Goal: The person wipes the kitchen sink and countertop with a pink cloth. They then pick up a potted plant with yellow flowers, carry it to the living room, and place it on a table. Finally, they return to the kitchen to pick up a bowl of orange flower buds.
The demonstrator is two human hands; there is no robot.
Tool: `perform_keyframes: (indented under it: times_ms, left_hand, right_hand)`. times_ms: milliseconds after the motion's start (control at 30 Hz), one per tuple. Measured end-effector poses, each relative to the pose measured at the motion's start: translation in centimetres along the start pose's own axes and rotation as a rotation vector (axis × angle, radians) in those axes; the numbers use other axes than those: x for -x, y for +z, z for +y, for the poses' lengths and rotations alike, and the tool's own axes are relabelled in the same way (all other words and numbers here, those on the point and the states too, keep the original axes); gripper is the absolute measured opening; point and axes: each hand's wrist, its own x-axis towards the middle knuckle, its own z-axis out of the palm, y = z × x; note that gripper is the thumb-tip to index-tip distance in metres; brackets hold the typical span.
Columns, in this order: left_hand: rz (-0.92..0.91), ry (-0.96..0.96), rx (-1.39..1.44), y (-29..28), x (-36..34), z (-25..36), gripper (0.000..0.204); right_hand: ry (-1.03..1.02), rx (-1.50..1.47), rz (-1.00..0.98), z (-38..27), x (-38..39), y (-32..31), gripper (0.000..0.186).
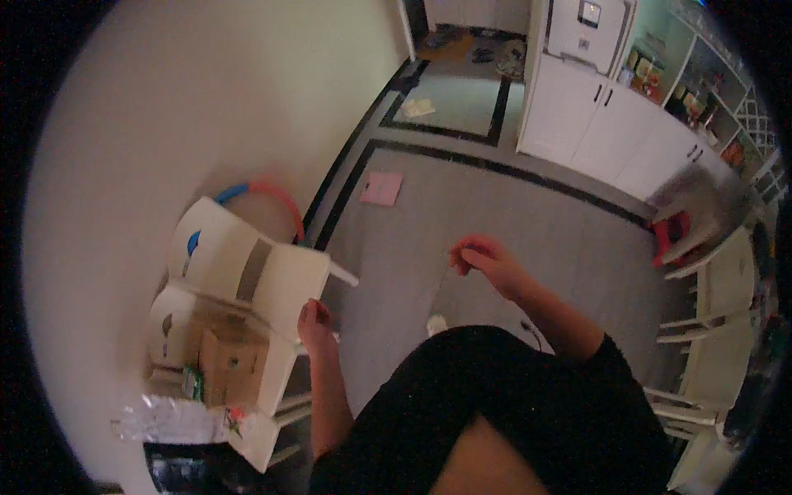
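Left hand (316, 323) was left of centre, thumb and fingers drawn together; couldn't tell whether anything was pinched in it; right hand (485, 260) was just right of centre, raised in front of the grey floor (495, 206), fingers loosely curled; couldn't tell from this view whether it gripped something small.

Nearest thing to the left hand was a cream chair (290, 285), left of centre, its seat edge just beside the hand in the frame; contact unclear; a second chair (167, 326) stood below it in the frame, with a cardboard box (235, 363) on it; a clear plastic pack (169, 419) sat at lower left, above a dark glossy object (198, 469), kind unclear.

A blue and red hoop (280, 198) showed behind the cream chair, by the wall (165, 124); a pink flat square (382, 188) lay on the floor, upper centre, well apart from both hands; pale slippers (418, 108) were farther up; white cabinets (569, 115) filled the upper right; a red stool (672, 235) and more cream chairs (719, 285) lined the right side.
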Motion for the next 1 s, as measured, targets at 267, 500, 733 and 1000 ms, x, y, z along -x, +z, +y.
perform_keyframes:
  times_ms: [267, 500, 733, 1000]
  left_hand:
    - [-0.457, -0.169, -0.130, 23.1, -9.9, -3.0, 0.016]
    - [-0.393, -0.172, -0.065, 32.3, -18.9, -8.3, 0.017]
    - [-0.193, -0.104, -0.063, 36.9, -24.6, -7.9, 0.017]
    - [-0.079, -0.075, -0.163, 41.8, -38.9, -10.8, 0.019]
  right_hand:
    - [0.038, -0.071, 0.426, -0.6, -6.5, -12.7, 0.018]
    - [0.022, -0.068, 0.443, -3.9, -17.0, -23.9, 0.018]
    - [0.069, 0.007, 0.146, -8.2, -30.4, -29.4, 0.017]
    - [0.020, 0.074, 0.095, -6.6, -44.0, -37.3, 0.018]
